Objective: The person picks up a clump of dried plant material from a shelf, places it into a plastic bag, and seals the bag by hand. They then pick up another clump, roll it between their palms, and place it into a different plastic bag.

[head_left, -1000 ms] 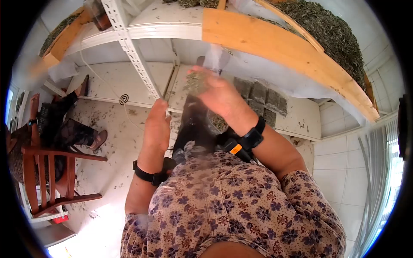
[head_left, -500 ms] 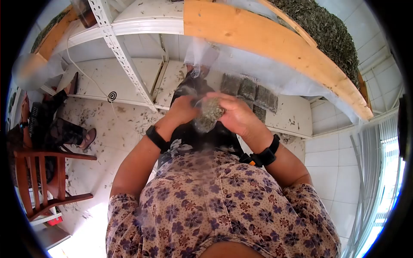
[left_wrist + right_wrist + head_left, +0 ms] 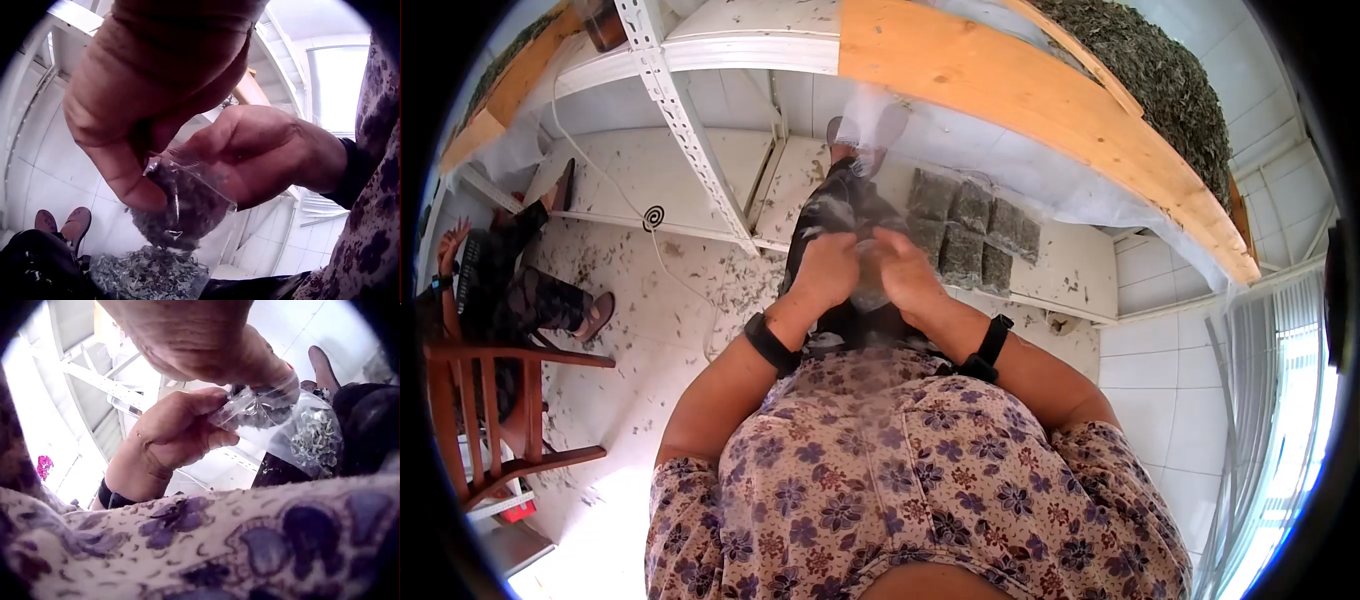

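Note:
A clear plastic bag (image 3: 215, 240) of dried, shredded leaves hangs upright between both hands above the lap. The left hand (image 3: 828, 270) pinches its top edge from one side, fingers bent. From the other side the right hand (image 3: 908, 275) grips the bag's top. In the left wrist view a dark clump (image 3: 178, 206) shows inside the upper bag, over loose greenish leaves (image 3: 150, 269) at the bottom. The right wrist view shows the same bag (image 3: 319, 434) below both hands, its film bunched at the fingers. Some fingertips of the right hand are hidden.
Several filled packets (image 3: 970, 208) lie on the low white shelf (image 3: 1070, 265). Above it, a wood-edged tray (image 3: 1000, 95) holds a heap of dried leaves (image 3: 1160, 75). A metal post (image 3: 685, 130) stands front left. A red-brown chair (image 3: 520, 465) and another person's legs (image 3: 560, 300) are at left.
The right hand has come down from below the tray with leaves, and the left hand has moved in to meet it. Both now hold the bag's top close together.

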